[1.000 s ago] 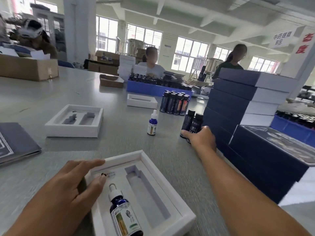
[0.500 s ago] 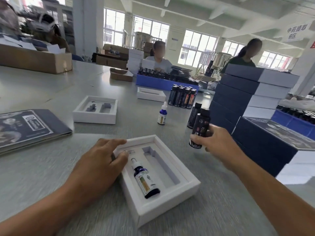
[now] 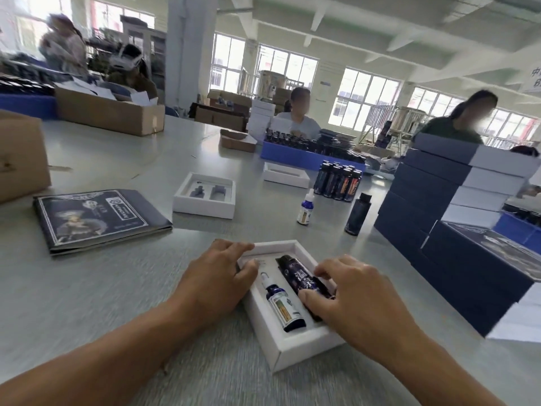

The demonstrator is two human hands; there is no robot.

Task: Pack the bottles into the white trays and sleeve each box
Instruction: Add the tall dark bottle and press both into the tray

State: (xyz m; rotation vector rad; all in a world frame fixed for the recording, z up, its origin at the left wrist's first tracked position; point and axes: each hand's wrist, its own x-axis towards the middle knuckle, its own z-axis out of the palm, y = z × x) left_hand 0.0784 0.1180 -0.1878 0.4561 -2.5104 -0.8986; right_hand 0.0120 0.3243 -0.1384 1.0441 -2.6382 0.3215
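Now the tall dark bottle (image 3: 304, 281) is going into the right slot of the near white tray (image 3: 295, 344), and it is lying slightly tilted, its cap toward the far end, not yet fully seated as far as I can judge. To do this step well, I think the bottle should be pressed down evenly along its length — first lined up with the slot, then pushed flat — so that it is sitting level with the small dropper bottle (image 3: 282, 303) already lying in the left slot just beside it.

The right hand (image 3: 360, 297) is lying over the near part of the dark bottle, thumb and fingers closing around its body, so it is grasping the bottle from the right side. The left hand (image 3: 216, 279) is resting on the left and far edge of the tray, fingers spread and pressing on the rim, holding nothing but steadying the box.

Farther out, a flat dark sleeve (image 3: 96, 218) is waiting on the table (image 3: 87, 303) at the left — probably needed next. An empty white tray (image 3: 205, 197) is standing beyond, and a stack of sleeved boxes (image 3: 448, 183) is at the right.
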